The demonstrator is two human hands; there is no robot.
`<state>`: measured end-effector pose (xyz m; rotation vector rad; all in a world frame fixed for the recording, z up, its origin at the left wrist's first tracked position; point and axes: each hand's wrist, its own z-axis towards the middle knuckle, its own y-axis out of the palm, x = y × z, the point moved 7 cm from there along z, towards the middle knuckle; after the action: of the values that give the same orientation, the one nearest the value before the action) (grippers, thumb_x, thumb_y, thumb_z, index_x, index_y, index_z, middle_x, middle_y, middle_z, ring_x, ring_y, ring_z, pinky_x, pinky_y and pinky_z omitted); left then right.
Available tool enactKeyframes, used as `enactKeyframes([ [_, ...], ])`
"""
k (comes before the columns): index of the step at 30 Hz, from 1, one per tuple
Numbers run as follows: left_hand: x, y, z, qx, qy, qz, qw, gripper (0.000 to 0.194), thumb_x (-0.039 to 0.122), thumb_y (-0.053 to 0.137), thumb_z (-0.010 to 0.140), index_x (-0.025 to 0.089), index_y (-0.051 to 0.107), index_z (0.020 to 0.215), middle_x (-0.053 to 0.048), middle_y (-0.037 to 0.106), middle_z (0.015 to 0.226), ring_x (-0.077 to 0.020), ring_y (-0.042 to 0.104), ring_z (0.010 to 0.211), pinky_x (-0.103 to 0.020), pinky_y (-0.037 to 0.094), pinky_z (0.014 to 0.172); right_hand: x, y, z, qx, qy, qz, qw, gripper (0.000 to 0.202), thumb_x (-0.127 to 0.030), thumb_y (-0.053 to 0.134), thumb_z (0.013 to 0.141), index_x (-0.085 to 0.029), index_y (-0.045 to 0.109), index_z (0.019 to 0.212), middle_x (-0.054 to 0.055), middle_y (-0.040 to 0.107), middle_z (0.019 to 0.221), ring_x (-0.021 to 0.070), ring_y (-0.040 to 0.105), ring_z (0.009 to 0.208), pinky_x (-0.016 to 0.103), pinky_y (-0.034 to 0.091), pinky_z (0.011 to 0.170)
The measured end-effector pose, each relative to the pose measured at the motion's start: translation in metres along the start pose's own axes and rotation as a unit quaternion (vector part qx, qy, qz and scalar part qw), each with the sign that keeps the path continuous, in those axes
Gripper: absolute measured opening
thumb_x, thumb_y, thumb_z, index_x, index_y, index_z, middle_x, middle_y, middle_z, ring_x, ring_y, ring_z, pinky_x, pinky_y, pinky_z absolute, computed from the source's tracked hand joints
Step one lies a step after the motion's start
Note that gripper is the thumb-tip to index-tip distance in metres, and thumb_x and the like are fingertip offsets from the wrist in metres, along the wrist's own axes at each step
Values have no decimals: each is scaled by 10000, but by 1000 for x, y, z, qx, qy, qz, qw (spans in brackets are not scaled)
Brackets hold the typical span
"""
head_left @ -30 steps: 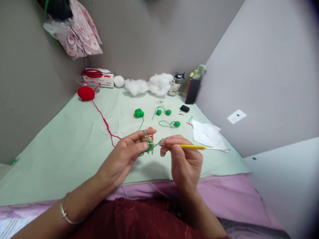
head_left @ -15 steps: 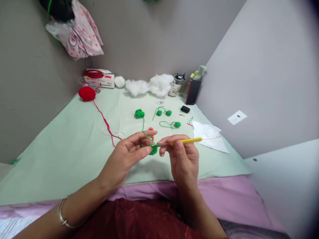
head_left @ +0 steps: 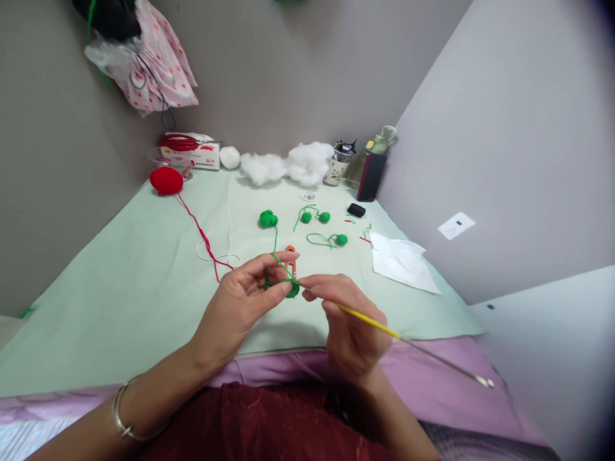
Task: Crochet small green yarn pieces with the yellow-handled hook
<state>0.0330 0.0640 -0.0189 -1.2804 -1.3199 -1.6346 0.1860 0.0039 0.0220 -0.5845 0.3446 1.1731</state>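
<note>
Between thumb and fingers, my left hand pinches a small round green crochet piece, and green yarn runs over its raised index finger. That strand leads back to a small green yarn ball. My right hand is closed around a crochet hook with a yellow grip. The hook's near tip meets the green piece, while its other metal end slants down to the right. Just behind the green piece is an orange stitch marker, partly hidden by my left fingers.
Several small green crochet balls with yarn tails lie beyond my hands. A red yarn ball is at the left. White stuffing, a pen cup and a phone stand at the back. White paper lies right.
The crochet hook has swung from nearly level to slanting, its far end now low at the right. My right hand has turned with it. My left hand stays nearly in place.
</note>
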Motion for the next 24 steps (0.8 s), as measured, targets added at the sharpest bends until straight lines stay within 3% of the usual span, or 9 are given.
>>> enactKeyframes([
  [5, 11, -1, -4, 43, 50, 55, 996, 273, 247, 863, 812, 278, 849, 1082, 10, 659, 826, -178, 612, 861, -296, 499, 880, -6, 1, -3, -4, -59, -50, 997, 283, -118, 566, 1006, -227, 696, 1232, 109, 805, 1067, 225, 786, 960, 372, 665, 743],
  [8, 13, 1, -5, 51, 56, 46, 996, 301, 222, 871, 801, 285, 843, 1093, 22, 659, 818, -166, 623, 869, -283, 495, 909, -12, 7, -8, -10, -107, -138, 985, 347, -116, 599, 991, -235, 674, 1308, 116, 800, 1112, 229, 775, 987, 370, 675, 747],
  [10, 8, 4, -4, 35, 23, -4, 999, 376, 217, 900, 767, 294, 832, 1128, 36, 654, 815, -146, 617, 841, -266, 500, 885, -14, 13, -11, -17, -131, -219, 967, 412, -98, 625, 975, -271, 670, 1346, 97, 792, 1125, 227, 765, 1012, 365, 676, 776],
  [13, -7, 12, -2, -22, -90, -108, 990, 462, 270, 914, 752, 268, 812, 1202, 22, 669, 835, -135, 603, 811, -262, 505, 843, -13, 16, -13, -9, -126, -254, 959, 458, -84, 641, 963, -326, 683, 1350, 71, 781, 1123, 227, 754, 1025, 369, 672, 796],
  [15, -14, 15, -1, -46, -150, -159, 975, 454, 301, 902, 758, 219, 817, 1196, -9, 692, 865, -141, 603, 820, -271, 504, 849, -10, 11, -11, 18, -95, -183, 978, 417, -96, 617, 980, -318, 700, 1323, 70, 779, 1111, 223, 752, 988, 375, 664, 770],
  [18, -13, 11, 1, -38, -145, -164, 975, 438, 281, 890, 761, 208, 823, 1187, -23, 704, 890, -146, 605, 841, -272, 482, 865, 4, 0, -3, 78, 16, -14, 997, 286, -125, 561, 1020, -267, 748, 1184, 50, 768, 959, 182, 722, 810, 358, 629, 706],
  [21, -6, 9, 1, -34, -101, -112, 988, 428, 271, 874, 774, 239, 824, 1199, -10, 682, 867, -154, 588, 850, -281, 462, 858, 22, -1, 1, 108, 129, 123, 978, 194, -213, 564, 1041, -242, 756, 1034, 27, 728, 871, 147, 667, 673, 340, 595, 648],
  [24, -1, 6, 1, -14, -65, -77, 995, 392, 264, 877, 767, 260, 840, 1156, -1, 653, 852, -152, 561, 836, -280, 454, 829, 32, 4, 1, 98, 181, 179, 962, 180, -278, 588, 1037, -227, 752, 983, 27, 719, 868, 138, 663, 653, 328, 593, 633],
])
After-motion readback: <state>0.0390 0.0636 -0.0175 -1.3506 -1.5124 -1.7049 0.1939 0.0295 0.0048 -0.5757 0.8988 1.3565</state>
